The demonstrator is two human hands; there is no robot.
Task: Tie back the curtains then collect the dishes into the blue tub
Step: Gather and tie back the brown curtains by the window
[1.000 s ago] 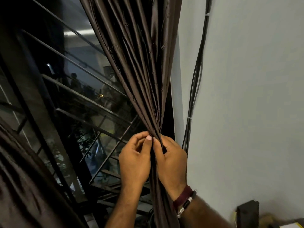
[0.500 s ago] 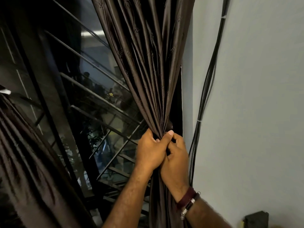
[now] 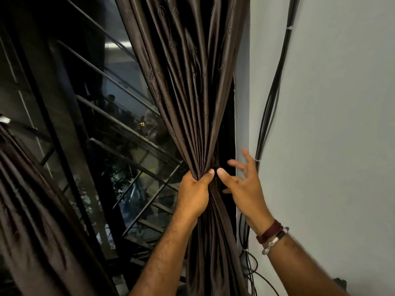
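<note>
two hands are in view. the left hand is clenched round the gathered waist of the dark brown curtain, its thumb laid across the front of the bunched folds, so the cloth fans out wide above the fist and falls in a narrower bundle below it. the right hand has its fingers spread and loosely straight, holding nothing, just to the right of the bunch and in front of the dark gap between the curtain and the pale wall; its thumb tip lies very near the left thumb, though whether it touches the cloth cannot be told. two curtains show: the gripped one at the middle, hard beside the wall's edge, and a second curtain hanging at the lower left. on the right wrist sit two bands, a maroon band and a metal bracelet just below it. one bundle of black cables runs down the wall, to the right of the right hand. behind the curtains is a window with slanting metal bars. half a second earlier both hands clutched the bunch together, the right tucked under the left; now the right has let go and opened, while the left keeps its grip at the same place.
</note>
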